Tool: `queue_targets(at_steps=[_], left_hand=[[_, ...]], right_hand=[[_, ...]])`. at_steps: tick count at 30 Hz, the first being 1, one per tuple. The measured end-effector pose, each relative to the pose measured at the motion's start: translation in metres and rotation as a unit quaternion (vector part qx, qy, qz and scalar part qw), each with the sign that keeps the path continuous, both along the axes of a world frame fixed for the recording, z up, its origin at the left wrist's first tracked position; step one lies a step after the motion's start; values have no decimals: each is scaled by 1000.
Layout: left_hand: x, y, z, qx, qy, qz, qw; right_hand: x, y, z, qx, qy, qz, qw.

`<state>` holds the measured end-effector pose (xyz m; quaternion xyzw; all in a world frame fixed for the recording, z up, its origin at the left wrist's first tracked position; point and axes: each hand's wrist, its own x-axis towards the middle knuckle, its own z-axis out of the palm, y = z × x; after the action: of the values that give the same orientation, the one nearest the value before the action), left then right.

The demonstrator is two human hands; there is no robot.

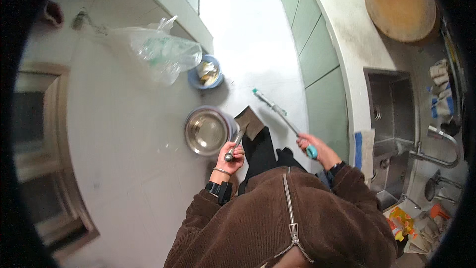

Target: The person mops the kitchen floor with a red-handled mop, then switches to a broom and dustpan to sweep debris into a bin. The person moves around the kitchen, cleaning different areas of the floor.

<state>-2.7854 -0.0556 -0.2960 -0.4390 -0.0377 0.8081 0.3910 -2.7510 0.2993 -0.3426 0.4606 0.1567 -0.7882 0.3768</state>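
Note:
My left hand (228, 158) is closed around the metal handle of a flat, dark brown pan (248, 123), possibly a dustpan. The pan's square end is above my dark trouser leg. In my right hand (316, 147) is a thin metal rod with a turquoise grip and a long narrow head (270, 103), green at its tip; it looks like a brush or squeegee. That head hangs over the pale floor (256, 41), up and to the right of the pan. Left of the pan stands a round, shiny steel container (206, 131), close to my left hand.
A blue bin (193, 82) with rubbish stands beyond the steel container, partly under a clear plastic bag (160, 50) at the wall. Green cabinets (321, 52) line the right, below a counter with a steel sink (390, 93), a faucet (438, 162) and a round wooden board (401, 3).

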Motion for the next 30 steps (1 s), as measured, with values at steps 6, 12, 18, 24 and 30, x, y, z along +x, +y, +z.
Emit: queue_targets(at_steps=[6, 12, 18, 24, 30], left_hand=[[-85, 9, -91, 21, -61, 59, 996], [-113, 17, -149, -40, -29, 93, 994], [-137, 22, -210, -22, -55, 210, 976], [-143, 38, -236, -5, -72, 265, 961], [-145, 32, -232, -43, -92, 248, 963]], right_hand=[[-88, -39, 0, 173, 63, 94, 978], [-235, -74, -75, 182, 165, 212, 946], [-375, -137, -203, 262, 292, 293, 871], [-435, -167, -318, 382, 379, 404, 740], [-359, -93, -320, 476, 439, 480, 591]])
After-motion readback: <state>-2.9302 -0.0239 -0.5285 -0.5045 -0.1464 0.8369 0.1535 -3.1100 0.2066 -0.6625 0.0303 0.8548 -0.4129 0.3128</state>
